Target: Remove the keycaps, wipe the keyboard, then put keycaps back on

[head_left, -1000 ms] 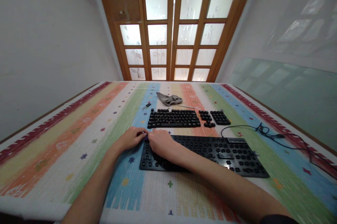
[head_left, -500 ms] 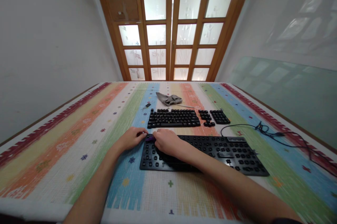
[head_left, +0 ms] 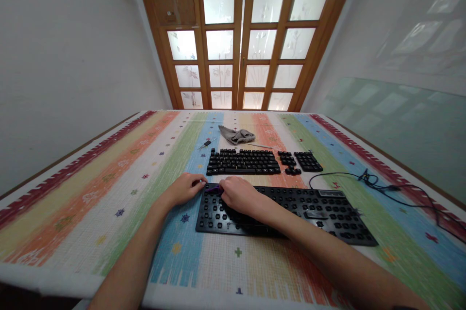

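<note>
A black keyboard base (head_left: 309,208) without its keycaps lies near the table's front edge. My left hand (head_left: 185,188) rests at its top left corner with fingers curled, touching the frame. My right hand (head_left: 238,193) lies over the base's upper left rows, fingers pinched on a small purple tool (head_left: 214,187) that I cannot name for sure. Behind the base the removed black keycaps (head_left: 243,162) are laid out in keyboard order, with the number-pad caps (head_left: 307,161) to their right.
A grey cloth (head_left: 236,134) lies beyond the keycaps, and a small dark tool (head_left: 205,144) sits to its left. The keyboard's black cable (head_left: 382,186) loops over the table's right side. The striped tablecloth (head_left: 91,193) covers the table; a wooden glazed door (head_left: 243,38) stands behind.
My right hand has slid a little to the right along the base's top row with the purple tool. The left hand stays at the corner. The camera shifted slightly.
</note>
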`<move>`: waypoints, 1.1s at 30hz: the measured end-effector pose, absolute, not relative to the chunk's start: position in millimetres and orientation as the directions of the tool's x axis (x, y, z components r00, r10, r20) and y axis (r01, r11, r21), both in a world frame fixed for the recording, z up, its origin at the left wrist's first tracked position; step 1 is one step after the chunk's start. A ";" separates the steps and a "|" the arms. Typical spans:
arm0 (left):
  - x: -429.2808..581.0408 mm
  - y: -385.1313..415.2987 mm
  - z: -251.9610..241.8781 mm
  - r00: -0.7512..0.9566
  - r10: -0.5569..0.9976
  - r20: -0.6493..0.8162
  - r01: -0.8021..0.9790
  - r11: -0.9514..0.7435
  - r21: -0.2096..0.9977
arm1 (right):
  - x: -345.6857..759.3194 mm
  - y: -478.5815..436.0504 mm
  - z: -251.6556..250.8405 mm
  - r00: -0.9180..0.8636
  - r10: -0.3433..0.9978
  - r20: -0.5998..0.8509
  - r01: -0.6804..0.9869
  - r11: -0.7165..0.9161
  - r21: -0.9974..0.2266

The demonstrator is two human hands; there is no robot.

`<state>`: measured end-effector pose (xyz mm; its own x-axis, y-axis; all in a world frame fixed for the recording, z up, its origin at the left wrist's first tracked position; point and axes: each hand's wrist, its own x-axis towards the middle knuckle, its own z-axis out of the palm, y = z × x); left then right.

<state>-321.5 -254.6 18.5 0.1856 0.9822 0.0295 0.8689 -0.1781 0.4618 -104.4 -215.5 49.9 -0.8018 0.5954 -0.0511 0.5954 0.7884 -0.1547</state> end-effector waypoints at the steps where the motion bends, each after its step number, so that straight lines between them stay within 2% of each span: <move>1: -321.5 -254.7 18.5 0.186 0.982 0.030 0.869 -0.179 0.462 | -104.2 -215.5 49.3 -0.802 0.596 -0.045 0.595 0.789 -0.152; 15: -320.2 -254.5 20.2 0.185 0.983 0.022 0.862 -0.172 0.476 | -100.3 -214.7 45.3 -0.796 0.604 -0.035 0.601 0.783 -0.161; 26: -319.9 -254.1 19.7 0.194 0.981 0.016 0.864 -0.179 0.471 | -73.0 -201.8 49.4 -0.744 0.665 -0.059 0.664 0.728 -0.172; 33: -320.0 -253.4 19.7 0.205 0.978 0.024 0.869 -0.193 0.456 | -47.9 -205.3 44.6 -0.687 0.724 -0.054 0.725 0.679 -0.116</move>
<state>-320.0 -253.4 19.7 0.2049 0.9785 0.0237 0.8690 -0.1930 0.4557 -47.9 -205.3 44.6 -0.6872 0.7244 -0.0541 0.7249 0.6790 -0.1159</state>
